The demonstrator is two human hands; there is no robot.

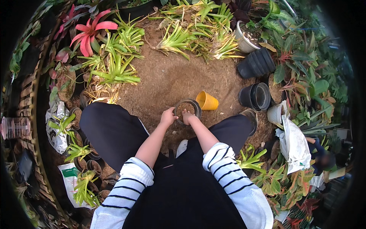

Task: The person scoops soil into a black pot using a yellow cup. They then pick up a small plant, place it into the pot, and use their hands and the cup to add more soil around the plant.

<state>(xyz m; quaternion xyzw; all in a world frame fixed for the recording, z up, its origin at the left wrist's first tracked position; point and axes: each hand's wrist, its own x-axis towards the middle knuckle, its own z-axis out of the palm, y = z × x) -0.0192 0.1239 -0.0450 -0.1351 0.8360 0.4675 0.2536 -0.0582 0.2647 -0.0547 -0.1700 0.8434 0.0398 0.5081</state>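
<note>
A dark round plastic plant pot point(197, 107) with brown soil point(187, 107) inside stands on the bare ground between my knees. My left hand point(168, 116) grips its left rim, thumb on the near edge. My right hand point(187, 115) reaches over the near rim into the pot, its fingers resting apart on the soil. Against the pot's right side lies a yellow ribbed plastic cup point(210, 102), tipped over with its mouth towards the pot.
Uprooted green plants point(177, 38) with yellowed leaves lie ahead and to the left, near a red bromeliad point(91, 30). On the right are stacked black pots point(254, 64), more nested pots point(251, 96) and a white sack point(296, 146). Another person point(320, 156) is at far right.
</note>
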